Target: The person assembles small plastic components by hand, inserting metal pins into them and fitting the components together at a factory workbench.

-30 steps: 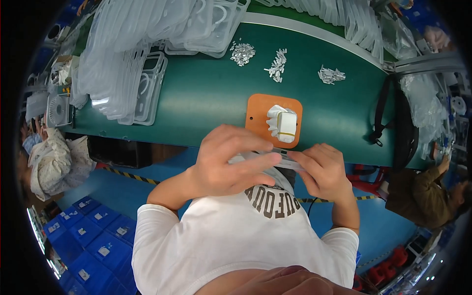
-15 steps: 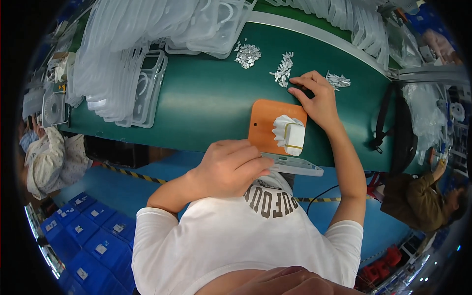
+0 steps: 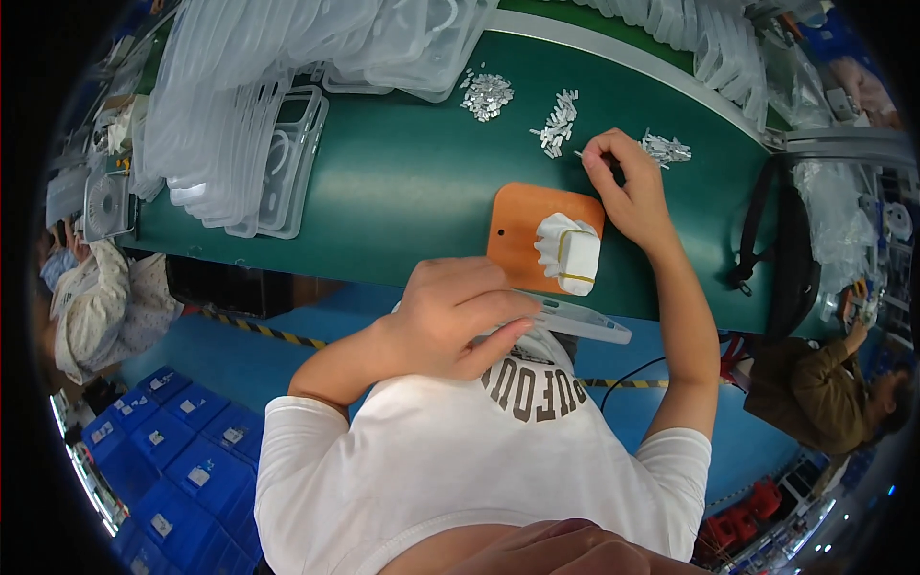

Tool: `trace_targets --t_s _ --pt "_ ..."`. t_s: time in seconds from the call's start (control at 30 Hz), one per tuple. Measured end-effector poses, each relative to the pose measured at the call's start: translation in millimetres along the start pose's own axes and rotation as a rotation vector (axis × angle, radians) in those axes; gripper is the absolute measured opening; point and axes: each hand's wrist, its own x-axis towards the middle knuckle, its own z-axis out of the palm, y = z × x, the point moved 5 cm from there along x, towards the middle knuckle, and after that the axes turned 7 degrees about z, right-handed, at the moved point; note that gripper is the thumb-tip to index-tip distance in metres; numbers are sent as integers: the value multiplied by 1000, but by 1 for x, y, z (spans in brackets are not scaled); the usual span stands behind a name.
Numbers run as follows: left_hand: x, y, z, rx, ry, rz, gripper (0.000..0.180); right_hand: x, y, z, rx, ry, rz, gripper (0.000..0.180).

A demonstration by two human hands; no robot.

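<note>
Head view, looking down over a green table (image 3: 402,201). Landmark: orange pad (image 3: 522,235), lying near the table's near edge. On the pad's right part, a white block with a yellow band (image 3: 573,257), touching it. Just below the pad, at the table edge, a clear phone case (image 3: 575,321), gripped at its left end by the left hand (image 3: 450,316), fingers curled over it. Up and right of the pad, the right hand (image 3: 628,187), fingertips pinched on a thin small metal part (image 3: 579,153), barely visible. Above the pad, three little heaps of small silvery parts: one straight above (image 3: 556,123), one further left (image 3: 487,96), one to the right beside the right hand (image 3: 666,149). Far left of the pad, stacks of clear cases (image 3: 240,125) leaning across the table. Right of the pad, at the table's end, a black strap (image 3: 757,225) hanging over the edge.
</note>
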Motion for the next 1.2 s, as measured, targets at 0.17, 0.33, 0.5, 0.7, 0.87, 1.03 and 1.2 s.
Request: trace_targets --t_s 0.17,0.33,0.5,0.7,0.87,1.03,1.2 --pt "10 2 -16 -19 170 -130 22 -45 -66 -31 59 165 -250 8" --pt "22 1 -9 -62 139 -42 24 -75 -104 -29 -83 167 -420 16" --pt "30 -3 -3 -44 129 -37 28 -80 -105 -26 -201 197 -464 27" --pt "27 -3 1 -29 147 -27 29 -84 -108 -24 -236 223 -519 29" --pt "31 2 -6 -6 118 -71 29 -84 -110 -40 -135 153 -427 29" --pt "34 13 -17 24 109 -22 32 -89 -130 -45 -149 93 -364 31" --pt "31 11 -9 61 117 55 34 -92 -124 -41 -265 186 -397 27"
